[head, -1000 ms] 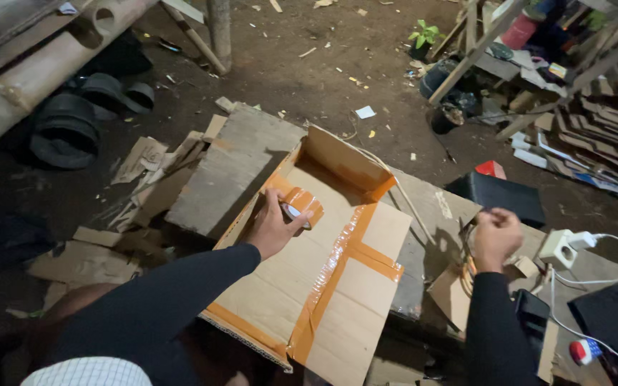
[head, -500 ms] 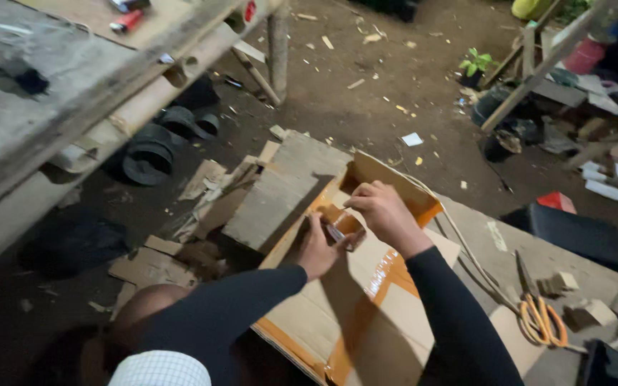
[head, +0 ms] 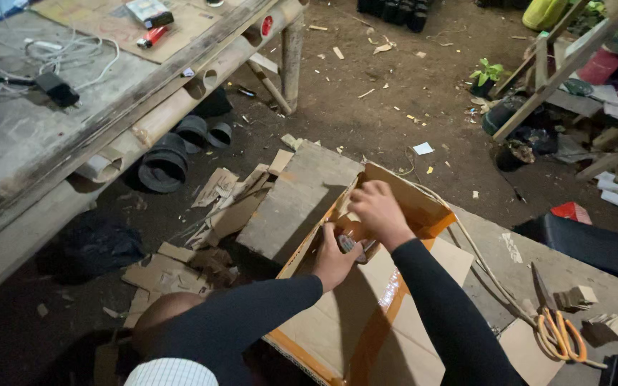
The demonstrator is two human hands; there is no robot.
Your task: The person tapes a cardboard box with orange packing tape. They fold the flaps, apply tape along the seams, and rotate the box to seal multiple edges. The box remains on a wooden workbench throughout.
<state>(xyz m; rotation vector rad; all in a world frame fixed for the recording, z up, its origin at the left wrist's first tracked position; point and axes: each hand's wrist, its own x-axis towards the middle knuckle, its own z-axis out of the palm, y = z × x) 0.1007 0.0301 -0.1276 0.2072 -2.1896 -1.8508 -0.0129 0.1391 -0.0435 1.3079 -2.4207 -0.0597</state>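
A flattened cardboard box (head: pixel 366 322) with orange tape strips lies on a concrete slab in front of me. My left hand (head: pixel 335 256) rests on the cardboard and grips a small dark tool with a pale tip (head: pixel 349 246), possibly a cutter. My right hand (head: pixel 376 209) is just above it, fingers bent over the raised flap (head: pixel 409 196) at the box's far edge. Both hands meet at the fold where the flap stands up. I cannot tell exactly what the right fingers pinch.
Orange-handled scissors (head: pixel 561 336) lie on the slab at the right beside small wood blocks. A grey flat board (head: pixel 296 204) lies left of the box, with cardboard scraps (head: pixel 216 207) and black pipe rings (head: pixel 173 154). A workbench (head: pixel 51 121) stands at upper left.
My right hand came over from the right side of the slab to the box flap beside my left hand. The view swung left and up, bringing the workbench into sight.
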